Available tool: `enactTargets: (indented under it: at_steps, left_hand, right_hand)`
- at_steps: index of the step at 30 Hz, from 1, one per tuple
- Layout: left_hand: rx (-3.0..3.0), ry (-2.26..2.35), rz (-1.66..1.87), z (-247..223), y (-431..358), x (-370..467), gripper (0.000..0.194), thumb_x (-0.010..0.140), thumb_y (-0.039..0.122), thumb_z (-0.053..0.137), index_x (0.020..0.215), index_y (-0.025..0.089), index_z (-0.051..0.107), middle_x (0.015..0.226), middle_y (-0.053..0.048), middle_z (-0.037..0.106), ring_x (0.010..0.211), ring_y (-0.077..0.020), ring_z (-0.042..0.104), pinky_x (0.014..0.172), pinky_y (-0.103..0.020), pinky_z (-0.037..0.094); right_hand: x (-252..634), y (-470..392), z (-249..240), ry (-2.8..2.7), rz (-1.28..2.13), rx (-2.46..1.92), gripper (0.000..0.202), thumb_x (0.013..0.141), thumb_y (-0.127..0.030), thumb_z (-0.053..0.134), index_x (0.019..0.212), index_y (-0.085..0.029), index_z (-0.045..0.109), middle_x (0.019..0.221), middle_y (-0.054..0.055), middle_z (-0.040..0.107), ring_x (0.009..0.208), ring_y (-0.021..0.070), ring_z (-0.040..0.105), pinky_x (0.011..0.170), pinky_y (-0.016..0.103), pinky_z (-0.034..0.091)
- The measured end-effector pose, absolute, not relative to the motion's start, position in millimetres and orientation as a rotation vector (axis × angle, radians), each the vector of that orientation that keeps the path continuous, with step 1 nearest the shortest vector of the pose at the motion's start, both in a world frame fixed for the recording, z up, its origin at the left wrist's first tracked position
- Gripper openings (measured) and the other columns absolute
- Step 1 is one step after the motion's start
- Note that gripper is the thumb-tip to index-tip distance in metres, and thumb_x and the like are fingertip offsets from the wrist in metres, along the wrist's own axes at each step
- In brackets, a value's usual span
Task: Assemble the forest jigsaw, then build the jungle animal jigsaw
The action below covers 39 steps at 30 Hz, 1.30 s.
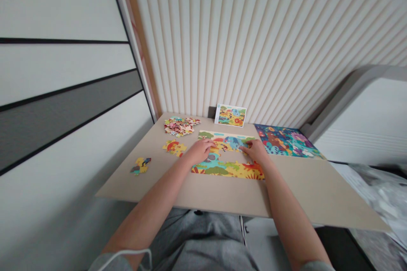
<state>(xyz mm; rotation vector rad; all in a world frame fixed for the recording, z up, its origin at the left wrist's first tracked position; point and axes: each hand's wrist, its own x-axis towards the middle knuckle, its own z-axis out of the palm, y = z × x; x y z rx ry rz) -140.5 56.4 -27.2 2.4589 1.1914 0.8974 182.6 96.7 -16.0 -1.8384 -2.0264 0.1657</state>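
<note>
A partly assembled jigsaw puzzle (222,170) with cartoon animals lies on the table in front of me, the tabletop showing through a gap in its middle. My left hand (200,150) is over its left side, fingers curled down onto the upper section with the blue elephant (233,142). At the opposite end of that section, my right hand (256,151) grips the edge with thumb and bent fingers. The fingertips partly cover the pieces beneath. Left of the puzzle lie a joined lion cluster (174,147) and a smaller joined cluster (140,166).
A heap of loose puzzle pieces (180,126) sits at the table's back left. Behind the puzzle, a picture card (231,115) leans upright against a dark block (212,112). A dark blue illustrated puzzle (288,140) lies at right. A pleated curtain (203,42) borders the beige table (305,186).
</note>
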Motion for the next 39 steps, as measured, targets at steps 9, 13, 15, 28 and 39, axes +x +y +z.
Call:
enactTargets:
  at_steps: [9,13,15,28,39]
  left_hand:
    - [2.47,1.193,0.89,-26,55,-141,0.04,0.091,0.005,0.044,0.115,0.021,0.072,0.125,-0.006,0.068,0.116,-0.0197,0.063,0.108,-0.034,0.047]
    - [2.47,1.194,0.887,-28,57,-141,0.041,0.09,0.005,0.045,0.115,0.022,0.072,0.125,-0.005,0.069,0.116,-0.0196,0.063,0.108,-0.034,0.047]
    - [2.471,1.194,0.887,-28,57,-141,0.041,0.09,0.005,0.045,0.115,0.022,0.072,0.125,-0.006,0.068,0.116,-0.0196,0.063,0.108,-0.035,0.047]
    - [2.472,1.188,0.893,-26,56,-140,0.041,0.09,0.005,0.044,0.115,0.022,0.073,0.124,-0.005,0.069,0.115,-0.0197,0.063,0.108,-0.035,0.047]
    - [2.468,1.217,0.93,-25,54,-138,0.041,0.092,0.006,0.043,0.116,0.021,0.073,0.133,-0.008,0.062,0.121,-0.0204,0.061,0.11,-0.037,0.046]
  right_hand:
    - [175,93,-13,-1.895,0.335,-1.805,0.047,0.075,-0.041,0.08,0.114,-0.015,0.069,0.1,0.01,0.072,0.089,0.0218,0.067,0.078,0.029,0.049]
    - [172,89,-10,-1.865,0.32,-1.775,0.061,0.074,-0.038,0.081,0.127,-0.015,0.063,0.11,0.013,0.068,0.091,0.0205,0.066,0.081,0.03,0.049]
    - [170,89,-9,-1.872,0.281,-1.772,0.06,0.075,-0.037,0.08,0.128,-0.015,0.063,0.115,0.014,0.066,0.091,0.0203,0.066,0.083,0.03,0.05]
    - [159,84,-10,-1.881,0.092,-1.852,0.037,0.083,-0.034,0.07,0.114,-0.015,0.073,0.116,0.016,0.068,0.098,0.0241,0.066,0.091,0.031,0.046]
    - [154,74,-3,-2.076,-0.045,-1.946,0.027,0.092,-0.043,0.061,0.098,-0.023,0.078,0.109,0.013,0.071,0.104,0.0267,0.063,0.088,0.034,0.045]
